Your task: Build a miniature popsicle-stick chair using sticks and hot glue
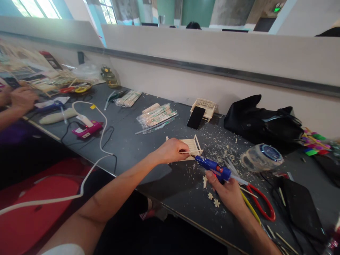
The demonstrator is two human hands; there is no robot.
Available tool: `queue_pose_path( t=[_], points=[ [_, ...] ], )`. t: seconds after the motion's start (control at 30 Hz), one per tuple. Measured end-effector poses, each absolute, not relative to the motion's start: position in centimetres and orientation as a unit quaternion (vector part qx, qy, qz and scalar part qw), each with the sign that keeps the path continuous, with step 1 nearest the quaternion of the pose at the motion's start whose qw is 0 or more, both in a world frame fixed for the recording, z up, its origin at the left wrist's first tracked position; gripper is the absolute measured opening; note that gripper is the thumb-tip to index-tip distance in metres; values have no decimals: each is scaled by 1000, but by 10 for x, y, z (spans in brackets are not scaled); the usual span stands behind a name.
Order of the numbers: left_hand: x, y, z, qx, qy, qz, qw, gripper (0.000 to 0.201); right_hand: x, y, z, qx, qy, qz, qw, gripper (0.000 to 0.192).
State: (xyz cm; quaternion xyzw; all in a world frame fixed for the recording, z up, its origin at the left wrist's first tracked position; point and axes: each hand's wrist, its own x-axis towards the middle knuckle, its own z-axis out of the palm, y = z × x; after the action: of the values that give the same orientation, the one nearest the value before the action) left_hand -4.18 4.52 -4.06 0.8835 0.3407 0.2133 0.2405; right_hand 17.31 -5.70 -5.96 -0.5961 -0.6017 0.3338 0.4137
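My right hand (225, 191) is wrapped round a blue hot glue gun (212, 167), its nozzle pointing left. The nozzle tip is close to a thin wooden stick (185, 152) pinched in my left hand (171, 151); whether they touch I cannot tell. Under and behind my left fingers stands a small frame of wooden sticks (197, 145), like miniature furniture, partly hidden by the hand. Just below the glue gun lie little flower-shaped wood pieces (216, 203).
Red-handled scissors (261, 203), a clear jar (261, 157) and a black bag (262, 120) lie to the right. Behind are a phone (196, 117), a small stick model (208, 106) and bagged sticks (158, 115). A white cable (102, 134) runs from a pink power strip (87, 130). Another person's hands (22, 97) are at far left.
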Motion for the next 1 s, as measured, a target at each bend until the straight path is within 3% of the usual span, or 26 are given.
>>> queue_pose_path(
  t=[1.0],
  points=[
    [-42, 46, -41, 883, 358, 195, 232, 15, 165, -55, -54, -582, -591, 345, 439, 39]
  ],
)
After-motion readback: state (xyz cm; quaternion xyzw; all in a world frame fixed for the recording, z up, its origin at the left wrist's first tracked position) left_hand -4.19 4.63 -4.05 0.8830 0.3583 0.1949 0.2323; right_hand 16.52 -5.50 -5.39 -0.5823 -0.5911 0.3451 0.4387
